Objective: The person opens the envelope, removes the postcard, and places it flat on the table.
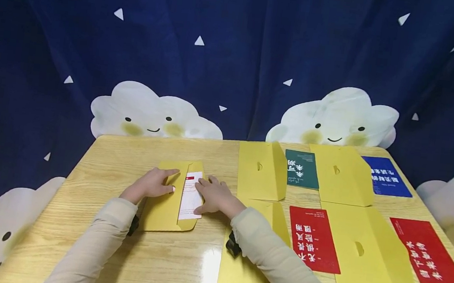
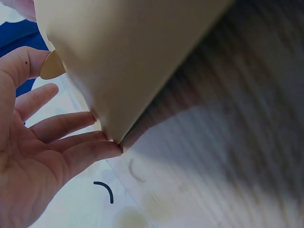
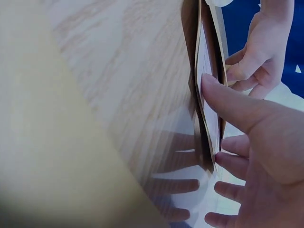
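A yellow envelope (image 1: 160, 208) lies at the table's left with its mouth facing right. A white printed card (image 1: 192, 198) with a small red mark sits partly inside, showing at the mouth. My left hand (image 1: 154, 182) rests on the envelope's front, index finger extended, thumb beside the raised half-round tab (image 2: 53, 65). In the left wrist view its other fingertips touch the envelope's edge. My right hand (image 1: 217, 196) has spread fingers at the card's right side. Its thumb (image 3: 223, 92) touches the card, and the envelope's mouth gapes there in the right wrist view.
More yellow envelopes (image 1: 250, 177) with raised flaps lie on the right of the wooden table (image 1: 123, 162). Among them are a green card (image 1: 305, 169), a blue card (image 1: 389, 176) and two red cards (image 1: 312, 237). One envelope lies beneath the right forearm. A dark blue curtain (image 1: 229, 44) hangs behind.
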A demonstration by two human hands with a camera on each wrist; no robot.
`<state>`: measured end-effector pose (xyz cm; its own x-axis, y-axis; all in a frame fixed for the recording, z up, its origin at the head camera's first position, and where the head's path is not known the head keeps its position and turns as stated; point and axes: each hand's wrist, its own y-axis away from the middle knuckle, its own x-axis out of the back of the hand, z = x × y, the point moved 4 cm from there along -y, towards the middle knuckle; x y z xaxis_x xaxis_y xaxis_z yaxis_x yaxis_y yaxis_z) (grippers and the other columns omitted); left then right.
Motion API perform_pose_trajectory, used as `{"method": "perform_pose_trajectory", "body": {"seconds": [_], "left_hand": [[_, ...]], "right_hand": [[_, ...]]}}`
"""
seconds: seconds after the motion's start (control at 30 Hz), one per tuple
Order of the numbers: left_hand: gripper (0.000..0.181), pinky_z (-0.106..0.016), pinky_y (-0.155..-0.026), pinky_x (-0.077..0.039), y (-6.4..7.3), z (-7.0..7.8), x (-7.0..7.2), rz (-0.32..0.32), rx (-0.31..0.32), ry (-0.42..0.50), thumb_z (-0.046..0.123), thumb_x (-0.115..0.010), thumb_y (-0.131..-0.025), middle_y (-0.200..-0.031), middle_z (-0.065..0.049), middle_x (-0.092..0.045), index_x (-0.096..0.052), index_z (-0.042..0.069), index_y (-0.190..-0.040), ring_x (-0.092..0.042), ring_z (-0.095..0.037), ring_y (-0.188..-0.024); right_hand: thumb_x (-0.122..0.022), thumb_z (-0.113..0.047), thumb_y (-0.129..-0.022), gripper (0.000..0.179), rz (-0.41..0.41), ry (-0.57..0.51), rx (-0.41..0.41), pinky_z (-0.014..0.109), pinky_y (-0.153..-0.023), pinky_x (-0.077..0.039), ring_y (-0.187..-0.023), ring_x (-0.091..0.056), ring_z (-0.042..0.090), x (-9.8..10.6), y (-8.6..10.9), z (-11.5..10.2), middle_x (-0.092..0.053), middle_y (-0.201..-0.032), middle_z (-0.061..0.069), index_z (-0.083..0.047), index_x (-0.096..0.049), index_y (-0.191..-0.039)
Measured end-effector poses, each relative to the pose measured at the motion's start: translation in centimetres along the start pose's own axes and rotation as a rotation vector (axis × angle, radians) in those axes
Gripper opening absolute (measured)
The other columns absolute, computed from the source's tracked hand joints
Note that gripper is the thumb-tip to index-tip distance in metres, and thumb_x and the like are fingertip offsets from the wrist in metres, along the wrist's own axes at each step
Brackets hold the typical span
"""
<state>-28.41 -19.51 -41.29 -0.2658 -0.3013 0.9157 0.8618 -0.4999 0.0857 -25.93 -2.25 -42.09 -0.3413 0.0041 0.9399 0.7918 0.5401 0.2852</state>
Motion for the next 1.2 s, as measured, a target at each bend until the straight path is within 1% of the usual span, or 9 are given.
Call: {"method": "perform_pose_trajectory", "body": {"seconds": [0.27,0.37,0.67,0.9,0.97,1.03,1.07,1.13,1.2], "left_hand": [[0.055,-0.032,-0.057,-0.036,0.1,0.2,0.0,-0.013,0.011,-0.030,0.017,-0.063,-0.083,-0.046,0.005,-0.032,-0.046,-0.004,-0.131,-0.026,-0.008,-0.041],[0.055,-0.029,-0.052,-0.033,0.0,0.1,-0.1,-0.027,0.025,-0.021,0.018,-0.063,-0.084,-0.047,0.005,-0.031,-0.045,-0.004,-0.131,-0.025,-0.008,-0.042],[0.055,-0.029,-0.055,-0.034,-0.1,-0.1,0.0,-0.038,0.055,-0.025,0.019,-0.063,-0.084,-0.047,0.004,-0.032,-0.045,-0.002,-0.132,-0.026,-0.009,-0.043],[0.056,-0.025,-0.046,-0.029,-0.3,-0.2,-0.1,-0.037,0.034,-0.009,0.016,-0.062,-0.083,-0.050,0.002,-0.037,-0.043,0.000,-0.134,-0.029,-0.009,-0.044],[0.056,-0.026,-0.046,-0.031,-0.4,-0.2,-0.1,-0.040,0.029,-0.009,0.015,-0.061,-0.083,-0.051,-0.004,-0.040,-0.043,0.002,-0.135,-0.030,-0.010,-0.043],[0.056,-0.031,-0.052,-0.037,-0.5,-0.1,-0.1,-0.050,0.018,-0.029,0.014,-0.059,-0.084,-0.069,-0.016,-0.056,-0.041,0.005,-0.137,-0.037,-0.013,-0.044],[0.055,-0.035,-0.058,-0.042,-0.5,0.0,-0.1,-0.056,0.012,-0.041,0.014,-0.057,-0.085,-0.084,-0.024,-0.060,-0.041,0.007,-0.137,-0.046,-0.018,-0.049],[0.055,-0.045,-0.072,-0.045,-0.5,0.2,-0.1,-0.075,0.005,-0.060,0.012,-0.054,-0.086,-0.115,-0.036,-0.050,-0.040,0.010,-0.138,-0.059,-0.031,-0.070],[0.053,-0.052,-0.082,-0.041,-0.5,0.4,-0.2,-0.098,0.000,-0.084,0.010,-0.050,-0.086,-0.134,-0.038,-0.030,-0.041,0.013,-0.138,-0.056,-0.043,-0.095]], "right_hand": [[-0.068,-0.049,-0.076,0.084,0.017,-0.040,0.026,0.051,-0.101,-0.025,-0.134,-0.019,0.031,0.0,0.2,0.4,-0.027,-0.147,0.005,-0.013,-0.032,-0.143],[-0.068,-0.049,-0.076,0.082,0.014,-0.037,0.025,0.050,-0.101,-0.026,-0.134,-0.018,0.031,0.0,0.3,0.5,-0.026,-0.148,0.005,-0.012,-0.035,-0.141],[-0.068,-0.047,-0.076,0.079,0.023,-0.075,0.018,0.049,-0.102,-0.025,-0.135,-0.015,0.031,0.3,0.8,1.0,-0.022,-0.149,0.009,-0.012,-0.037,-0.140],[-0.067,-0.044,-0.078,0.078,0.006,-0.157,0.010,0.051,-0.104,-0.019,-0.136,-0.013,0.034,0.2,1.2,1.7,-0.021,-0.148,0.016,-0.015,-0.033,-0.142],[-0.067,-0.043,-0.079,0.078,0.007,-0.156,0.020,0.051,-0.104,-0.019,-0.135,-0.014,0.034,0.3,1.3,1.8,-0.023,-0.147,0.015,-0.014,-0.033,-0.143],[-0.066,-0.043,-0.080,0.078,0.007,-0.150,0.026,0.051,-0.104,-0.019,-0.135,-0.014,0.033,0.2,1.3,1.9,-0.025,-0.147,0.014,-0.013,-0.032,-0.143],[-0.066,-0.042,-0.080,0.078,0.005,-0.149,0.026,0.051,-0.104,-0.019,-0.135,-0.014,0.033,0.2,1.4,1.9,-0.025,-0.147,0.014,-0.012,-0.031,-0.143],[-0.066,-0.042,-0.080,0.078,0.004,-0.156,0.026,0.051,-0.104,-0.020,-0.135,-0.015,0.033,0.2,1.5,1.9,-0.025,-0.147,0.014,-0.010,-0.032,-0.142],[-0.066,-0.041,-0.080,0.078,0.000,-0.162,0.026,0.051,-0.104,-0.020,-0.135,-0.015,0.034,0.1,1.5,1.9,-0.025,-0.147,0.014,-0.008,-0.031,-0.142]]}}
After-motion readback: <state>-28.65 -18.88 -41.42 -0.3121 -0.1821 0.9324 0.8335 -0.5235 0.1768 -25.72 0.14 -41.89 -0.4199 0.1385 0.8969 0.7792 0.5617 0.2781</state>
